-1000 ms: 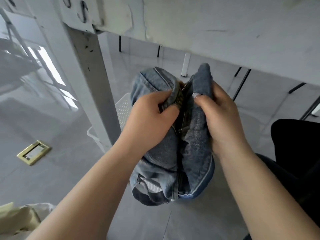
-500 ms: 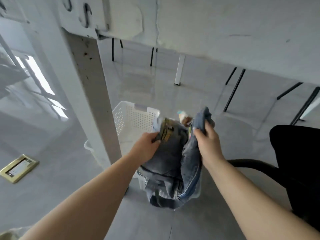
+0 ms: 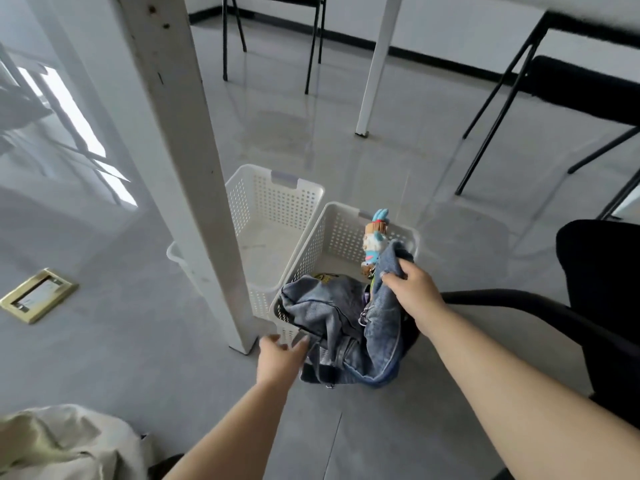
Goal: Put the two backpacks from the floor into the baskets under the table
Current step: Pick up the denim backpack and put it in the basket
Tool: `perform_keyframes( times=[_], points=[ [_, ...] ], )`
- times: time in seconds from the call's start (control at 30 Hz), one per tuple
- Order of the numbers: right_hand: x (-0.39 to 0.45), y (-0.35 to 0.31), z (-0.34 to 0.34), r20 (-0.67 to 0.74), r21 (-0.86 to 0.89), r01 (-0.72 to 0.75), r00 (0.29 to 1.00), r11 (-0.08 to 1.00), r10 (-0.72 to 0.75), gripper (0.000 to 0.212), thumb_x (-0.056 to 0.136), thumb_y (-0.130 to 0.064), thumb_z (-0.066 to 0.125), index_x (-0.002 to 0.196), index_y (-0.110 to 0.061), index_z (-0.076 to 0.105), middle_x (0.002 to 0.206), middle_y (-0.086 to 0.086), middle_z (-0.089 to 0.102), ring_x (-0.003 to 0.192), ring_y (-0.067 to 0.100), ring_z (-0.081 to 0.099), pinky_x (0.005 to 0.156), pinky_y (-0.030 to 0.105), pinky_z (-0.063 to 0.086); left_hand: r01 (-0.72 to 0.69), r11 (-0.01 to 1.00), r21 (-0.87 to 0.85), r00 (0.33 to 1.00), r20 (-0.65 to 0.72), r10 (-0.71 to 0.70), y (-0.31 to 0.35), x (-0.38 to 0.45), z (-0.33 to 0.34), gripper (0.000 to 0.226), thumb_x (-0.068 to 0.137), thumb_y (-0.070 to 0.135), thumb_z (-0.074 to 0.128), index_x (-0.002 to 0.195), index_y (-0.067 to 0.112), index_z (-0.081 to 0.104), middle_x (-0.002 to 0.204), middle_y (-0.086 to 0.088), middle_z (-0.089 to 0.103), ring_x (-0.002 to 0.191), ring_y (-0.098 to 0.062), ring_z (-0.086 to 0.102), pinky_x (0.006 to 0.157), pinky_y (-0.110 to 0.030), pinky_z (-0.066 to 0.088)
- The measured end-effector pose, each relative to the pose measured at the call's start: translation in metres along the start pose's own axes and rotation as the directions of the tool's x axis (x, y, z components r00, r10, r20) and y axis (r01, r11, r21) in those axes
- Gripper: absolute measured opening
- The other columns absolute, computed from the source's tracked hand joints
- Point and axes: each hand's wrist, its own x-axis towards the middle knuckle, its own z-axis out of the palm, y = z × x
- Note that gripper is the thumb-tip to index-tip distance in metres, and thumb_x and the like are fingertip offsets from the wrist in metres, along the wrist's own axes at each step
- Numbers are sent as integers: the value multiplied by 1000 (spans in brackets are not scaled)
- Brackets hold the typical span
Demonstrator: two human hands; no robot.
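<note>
A person's right hand (image 3: 412, 291) is gripping the top edge of a denim backpack (image 3: 341, 327), which is sagging half inside the nearer of two white perforated baskets (image 3: 346, 233) on the grey floor, its lower end spilling over the basket's near rim and hiding that rim from view. The left hand (image 3: 280, 358) is hovering with fingers spread and nothing in them, beside the near left corner of that basket, just apart from the denim as far as can be made out. A small blue and tan toy charm (image 3: 375, 237) is sticking up at the bag's far end, just beside the right hand; how it is fastened is hidden by the fabric. The second basket (image 3: 273, 202) is sitting to the left and farther away, touching the first, with its near left part cut off by a white table leg (image 3: 183, 161) standing in front of it. In the near left corner, a pale cream bag (image 3: 62, 441) is lying on the floor, cropped by the frame edge so that its shape is hard to read. A brass floor plate (image 3: 38, 294) is showing at far left, and a black chair (image 3: 602, 306) is partly cut off at right.
</note>
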Motion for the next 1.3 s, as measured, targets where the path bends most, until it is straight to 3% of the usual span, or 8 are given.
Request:
perform_keyframes(
  times=[0.17,0.37,0.47,0.6,0.73,0.87,1.1,1.3],
  points=[
    [-4,-1,0,29,5,-5,1000,1000,5,34,87,-14,59,120,-17,63,106,5,67,97,21,62,85,30,48,-3,993,122,971,237,-27,6,-8,12,19,77,27,69,80,9,64,83,-9,67,73,-22,61,67,-30,50],
    [-9,-1,-6,25,-53,-159,987,986,161,41,86,-30,61,124,-16,56,117,7,63,102,28,60,79,37,53,129,927,-353,889,455,50,48,-6,2,14,90,21,59,84,9,65,66,-6,69,56,-15,65,59,-26,51],
    [-14,0,-2,84,-89,-366,924,927,373,60,85,-40,65,129,-4,47,115,12,56,101,31,56,69,34,48,-272,944,187,912,363,191,48,2,9,30,84,49,52,79,23,65,90,-6,70,85,-23,65,80,-36,52],
    [-14,18,7,7,-467,-281,947,838,322,46,90,-35,54,123,-2,55,118,17,62,104,33,60,72,29,41,-475,434,765,875,358,327,35,4,6,46,91,56,30,104,22,57,119,-6,56,116,-29,49,101,-52,34],
    [-12,13,17,-77,121,-318,941,940,329,45,91,-33,50,125,-4,55,122,18,60,106,34,58,84,36,44,-556,380,739,827,447,342,25,7,-3,49,92,55,28,119,19,48,126,-10,56,119,-31,47,96,-49,42],
    [-11,-15,4,-10,796,-183,949,577,314,28,89,-27,47,92,-7,66,93,13,70,83,28,64,75,30,51,-565,357,744,819,453,351,30,7,-9,51,93,55,26,127,21,41,127,-11,58,116,-33,52,93,-45,45],
    [11,-80,-38,-84,916,68,996,394,24,40,84,-34,40,104,-9,65,95,15,71,90,31,68,86,37,54,-564,278,778,805,443,394,32,10,-11,72,89,65,22,147,21,19,142,-5,42,124,-30,49,92,-44,47],
    [20,-68,-48,-82,835,-10,987,550,141,53,81,-38,51,122,-6,61,120,20,66,105,35,66,93,45,52,-471,300,830,872,386,302,52,8,2,89,83,73,26,149,22,-4,150,-2,37,128,-30,47,95,-42,44]
  ],
)
